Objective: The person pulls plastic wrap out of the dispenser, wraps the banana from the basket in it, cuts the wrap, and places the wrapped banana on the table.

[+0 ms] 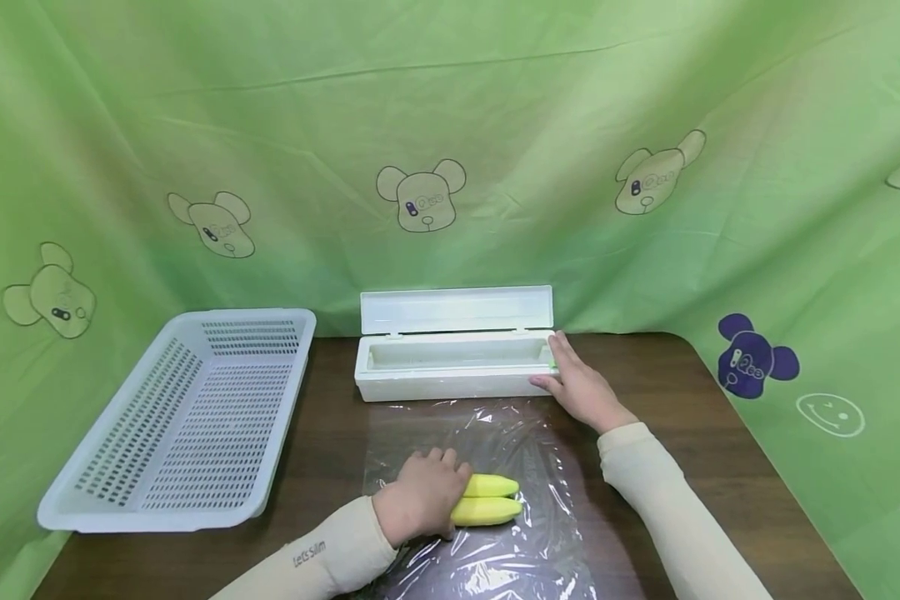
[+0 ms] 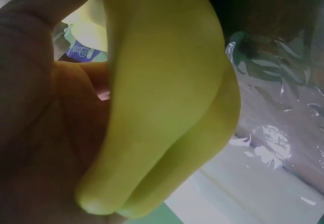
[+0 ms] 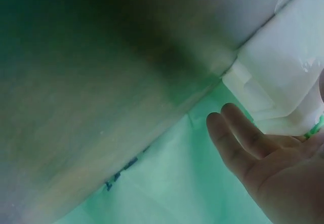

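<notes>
My left hand grips a bunch of yellow bananas over a sheet of clear plastic wrap. In the left wrist view the bananas lie against the palm, with the thumb across their upper end. The wrap stretches toward me from the front of a long white wrap dispenser, whose lid stands raised at the back. On the dispenser's right end rests my right hand, thumb at the front edge. Seen from the right wrist, its fingers are nearly straight beside the box end.
A white slotted plastic basket stands on the left of the dark wooden table. Behind and at both sides hangs a green curtain with printed bear heads, close behind the dispenser's lid.
</notes>
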`<state>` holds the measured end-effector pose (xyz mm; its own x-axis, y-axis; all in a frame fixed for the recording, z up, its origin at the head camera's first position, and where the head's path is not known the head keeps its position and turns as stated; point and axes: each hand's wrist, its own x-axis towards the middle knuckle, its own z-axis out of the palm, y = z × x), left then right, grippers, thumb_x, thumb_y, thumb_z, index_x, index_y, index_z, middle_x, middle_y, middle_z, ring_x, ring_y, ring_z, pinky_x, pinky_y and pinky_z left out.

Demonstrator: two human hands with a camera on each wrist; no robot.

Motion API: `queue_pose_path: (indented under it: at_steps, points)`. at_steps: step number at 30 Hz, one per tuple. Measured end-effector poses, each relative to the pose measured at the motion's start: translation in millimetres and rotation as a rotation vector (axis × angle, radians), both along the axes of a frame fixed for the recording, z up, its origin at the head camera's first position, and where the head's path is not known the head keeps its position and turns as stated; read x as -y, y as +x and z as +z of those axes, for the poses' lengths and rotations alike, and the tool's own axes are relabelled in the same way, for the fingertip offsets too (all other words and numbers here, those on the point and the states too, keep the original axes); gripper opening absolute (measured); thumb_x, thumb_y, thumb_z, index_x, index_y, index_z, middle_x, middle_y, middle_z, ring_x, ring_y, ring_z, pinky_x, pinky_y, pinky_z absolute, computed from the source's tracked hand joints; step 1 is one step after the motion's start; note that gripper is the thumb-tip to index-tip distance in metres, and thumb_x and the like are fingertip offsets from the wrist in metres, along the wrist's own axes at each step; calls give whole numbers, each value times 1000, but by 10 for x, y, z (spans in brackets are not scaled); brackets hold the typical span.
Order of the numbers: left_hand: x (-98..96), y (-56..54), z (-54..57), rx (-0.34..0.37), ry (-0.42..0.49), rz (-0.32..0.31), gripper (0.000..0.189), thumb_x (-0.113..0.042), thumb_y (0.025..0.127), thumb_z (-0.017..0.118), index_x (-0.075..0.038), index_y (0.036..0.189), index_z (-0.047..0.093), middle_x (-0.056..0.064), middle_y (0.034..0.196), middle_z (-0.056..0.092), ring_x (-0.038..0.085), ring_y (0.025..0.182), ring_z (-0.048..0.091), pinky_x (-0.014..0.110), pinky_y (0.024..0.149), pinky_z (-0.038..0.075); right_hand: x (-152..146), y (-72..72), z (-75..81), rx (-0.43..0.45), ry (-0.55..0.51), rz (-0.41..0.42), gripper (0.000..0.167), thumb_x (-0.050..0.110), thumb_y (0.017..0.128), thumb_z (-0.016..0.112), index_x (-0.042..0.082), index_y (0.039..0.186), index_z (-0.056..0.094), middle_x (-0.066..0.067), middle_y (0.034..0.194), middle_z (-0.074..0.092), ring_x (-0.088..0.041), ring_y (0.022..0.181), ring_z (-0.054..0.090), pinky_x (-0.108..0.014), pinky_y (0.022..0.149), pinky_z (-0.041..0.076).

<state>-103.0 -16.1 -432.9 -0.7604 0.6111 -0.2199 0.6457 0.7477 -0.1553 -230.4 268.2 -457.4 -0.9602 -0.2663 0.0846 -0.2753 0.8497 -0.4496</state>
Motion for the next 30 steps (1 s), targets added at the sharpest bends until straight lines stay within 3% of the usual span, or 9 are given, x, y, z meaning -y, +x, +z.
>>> queue_pose_path:
  at_steps: [11, 17, 21, 25, 27, 30]
  points:
    - [-30, 1, 85, 18, -20, 7, 81, -57, 62, 90, -22, 128, 60, -1, 106, 61, 18, 101, 58, 39, 89, 50, -117, 5, 47, 19, -16, -4, 104, 61, 96, 56, 1, 160, 1, -28, 164, 2, -47, 148, 11, -64, 113, 20]
    - [129, 0, 143, 44, 90, 11, 82, -60, 65, 87, -22, 132, 60, -1, 107, 60, 18, 103, 58, 41, 90, 49, -171, 118, 139, 2, -11, -14, 107, 63, 93, 60, 9, 162, -1, -27, 164, 3, -47, 148, 11, -67, 112, 20]
    - [314, 35, 244, 47, 242, -24, 70, -55, 79, 81, -20, 136, 59, 3, 123, 58, 22, 119, 54, 43, 99, 45, -187, 322, 214, -22, 14, 5, 98, 57, 95, 62, 6, 162, 9, -29, 163, 11, -50, 145, 20, -66, 111, 23]
    - [536, 112, 334, 24, 478, -88, 52, -43, 91, 74, -17, 134, 62, 9, 143, 51, 27, 136, 44, 46, 110, 36, -167, 630, 277, -88, 36, 27, 81, 46, 97, 65, 3, 156, 31, -29, 154, 35, -51, 134, 40, -67, 104, 34]
    - [663, 174, 361, 7, 583, -116, 47, -38, 93, 72, -16, 133, 63, 8, 142, 53, 25, 132, 48, 44, 109, 39, -141, 806, 296, -127, 49, 41, 70, 40, 97, 68, 1, 149, 44, -28, 143, 48, -50, 124, 51, -67, 98, 41]
    - [873, 317, 367, 15, 698, -146, 36, -31, 95, 71, -15, 126, 65, -1, 124, 60, 12, 106, 59, 31, 92, 50, -95, 1114, 305, -165, 62, 72, 46, 33, 93, 74, 4, 127, 62, -16, 116, 65, -37, 101, 66, -56, 85, 53]
